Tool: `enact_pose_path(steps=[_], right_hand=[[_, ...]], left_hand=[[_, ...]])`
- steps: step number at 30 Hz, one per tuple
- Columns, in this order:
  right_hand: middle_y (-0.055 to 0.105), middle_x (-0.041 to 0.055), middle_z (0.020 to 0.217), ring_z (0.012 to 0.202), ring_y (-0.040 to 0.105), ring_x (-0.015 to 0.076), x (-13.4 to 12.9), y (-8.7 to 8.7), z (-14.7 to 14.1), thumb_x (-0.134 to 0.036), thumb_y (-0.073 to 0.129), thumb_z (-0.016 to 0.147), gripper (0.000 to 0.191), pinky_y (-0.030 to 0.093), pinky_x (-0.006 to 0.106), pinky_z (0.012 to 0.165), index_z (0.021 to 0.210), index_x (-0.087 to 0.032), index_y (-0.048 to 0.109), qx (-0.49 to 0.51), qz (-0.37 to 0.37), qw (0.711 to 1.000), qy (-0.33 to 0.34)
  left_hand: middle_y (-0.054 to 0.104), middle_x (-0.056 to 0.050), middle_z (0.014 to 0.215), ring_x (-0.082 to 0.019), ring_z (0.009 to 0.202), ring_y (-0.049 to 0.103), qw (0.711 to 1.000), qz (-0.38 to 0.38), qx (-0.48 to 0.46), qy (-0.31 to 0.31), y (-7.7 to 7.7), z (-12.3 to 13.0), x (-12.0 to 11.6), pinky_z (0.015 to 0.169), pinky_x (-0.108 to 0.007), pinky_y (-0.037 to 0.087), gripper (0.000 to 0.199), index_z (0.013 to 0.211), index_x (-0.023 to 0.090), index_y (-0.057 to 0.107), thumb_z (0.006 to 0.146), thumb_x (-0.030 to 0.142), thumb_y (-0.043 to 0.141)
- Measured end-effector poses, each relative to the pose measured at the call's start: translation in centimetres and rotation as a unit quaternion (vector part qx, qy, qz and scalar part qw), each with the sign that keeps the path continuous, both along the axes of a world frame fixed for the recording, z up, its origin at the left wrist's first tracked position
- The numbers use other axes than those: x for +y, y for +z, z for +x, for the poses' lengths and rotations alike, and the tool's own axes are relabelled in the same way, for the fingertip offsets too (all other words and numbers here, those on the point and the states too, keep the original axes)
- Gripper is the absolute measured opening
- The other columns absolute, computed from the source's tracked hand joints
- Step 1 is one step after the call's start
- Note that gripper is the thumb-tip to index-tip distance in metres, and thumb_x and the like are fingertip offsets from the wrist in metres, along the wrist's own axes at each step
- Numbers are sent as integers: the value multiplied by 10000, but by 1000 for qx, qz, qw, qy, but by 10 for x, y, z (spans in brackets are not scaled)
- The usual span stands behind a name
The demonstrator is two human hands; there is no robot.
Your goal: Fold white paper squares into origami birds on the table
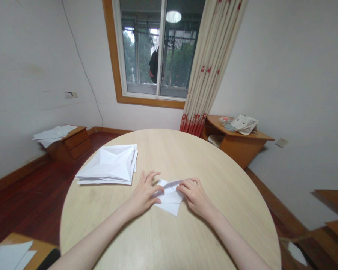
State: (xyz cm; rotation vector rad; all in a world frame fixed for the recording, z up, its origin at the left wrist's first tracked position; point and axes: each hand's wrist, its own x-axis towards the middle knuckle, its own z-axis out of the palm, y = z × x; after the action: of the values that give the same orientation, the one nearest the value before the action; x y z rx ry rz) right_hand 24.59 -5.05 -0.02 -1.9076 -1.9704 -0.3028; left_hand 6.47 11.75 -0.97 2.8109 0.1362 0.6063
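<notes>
1. The left hand [144,192] lies palm down on the round wooden table [186,232], fingers spread and flat. Its fingertips press the left part of a folded white paper [170,198]; it grips nothing.
2. The right hand [194,195] rests on the right part of the same paper. Its fingers are curled, and the tips pinch a raised flap along the paper's upper edge.
3. The folded white paper sits near the middle of the table, between the two hands and touching both. Its lower corner points toward the near edge of the table. The upper flap stands a little off the surface; the rest lies flat.
4. A stack of white creased sheets [109,165] lies on the table toward its left edge, well apart from the folded paper and beyond the left hand. Fold lines cross the top sheet.
5. Both forearms stretch in from the near edge of the table.
6. Off the table, a low wooden cabinet [73,142] against the left wall carries more white paper. A wooden corner shelf [236,144] by the curtain [211,63] holds a bag and small items. A window [157,48] is set in the far wall.
</notes>
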Motion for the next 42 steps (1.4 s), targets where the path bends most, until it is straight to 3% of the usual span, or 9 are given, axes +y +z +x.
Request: enact_pose_path(steps=[7, 11, 14, 20, 24, 31, 38, 42], right_hand=[[644, 63, 954, 919, 532, 198, 1, -4, 3, 44, 400, 817, 334, 314, 340, 817, 969, -180, 595, -7, 7, 1000, 15], [648, 83, 1011, 953, 532, 212, 1, -5, 2, -106, 438, 919, 217, 351, 343, 815, 1033, -191, 602, -11, 37, 999, 16], [634, 113, 1120, 1045, 518, 239, 1, -4, -1, -195, 437, 948, 235, 359, 376, 871, 1134, -184, 580, -22, 49, 999, -5], [522, 130, 1366, 1265, 435, 240, 5, -5, -5, -251, 401, 968, 408, 275, 455, 1028, 1369, -185, 431, -36, -4, 999, -36], [530, 107, 1371, 1281, 453, 215, 7, -10, -2, -262, 386, 981, 394, 231, 491, 1081, 1366, -210, 445, -21, -30, 999, -30], [549, 84, 1354, 1290, 457, 200, 9, -14, -1, -242, 370, 985, 378, 289, 497, 1105, 1342, -218, 491, 11, -60, 998, 2], [432, 81, 1442, 1344, 386, 209, 8, -20, -1, -316, 348, 985, 433, 291, 471, 1134, 1394, -206, 435, 103, -121, 987, -9], [319, 91, 1496, 1395, 279, 209, 8, -20, -3, -346, 319, 988, 480, 237, 464, 1158, 1437, -177, 353, 140, -160, 977, -8]], left_hand=[[413, -115, 1378, -274, 1339, 295, 996, -70, -4, -52, 0, -2, -1, 1115, -611, 99, 461, 1333, 260, 377, 902, 203, 531], [478, -101, 1332, -248, 1310, 336, 993, -110, 0, -52, -2, -1, -4, 1134, -577, 96, 522, 1358, 238, 329, 877, 113, 490], [501, -105, 1315, -237, 1304, 348, 992, -118, 2, -45, -4, 0, -4, 1137, -566, 114, 530, 1347, 221, 353, 855, 63, 469], [522, -87, 1330, -218, 1293, 379, 996, -77, 16, -51, -8, 1, -2, 1134, -560, 141, 560, 1347, 228, 390, 838, -5, 392], [519, -74, 1349, -214, 1300, 383, 997, -48, 29, -53, -10, 2, -2, 1136, -554, 147, 650, 1365, 236, 392, 777, -43, 395], [536, -71, 1343, -224, 1281, 409, 997, -1, 57, -45, -13, 5, -4, 1131, -553, 172, 713, 1331, 205, 453, 681, -83, 403], [565, -90, 1315, -232, 1268, 448, 997, 53, 58, -27, -17, 7, -5, 1123, -538, 230, 652, 1288, 181, 512, 698, -84, 425], [555, -107, 1336, -230, 1268, 472, 996, 68, 56, -7, -19, 8, -12, 1107, -471, 322, 574, 1276, 147, 524, 744, -45, 430]])
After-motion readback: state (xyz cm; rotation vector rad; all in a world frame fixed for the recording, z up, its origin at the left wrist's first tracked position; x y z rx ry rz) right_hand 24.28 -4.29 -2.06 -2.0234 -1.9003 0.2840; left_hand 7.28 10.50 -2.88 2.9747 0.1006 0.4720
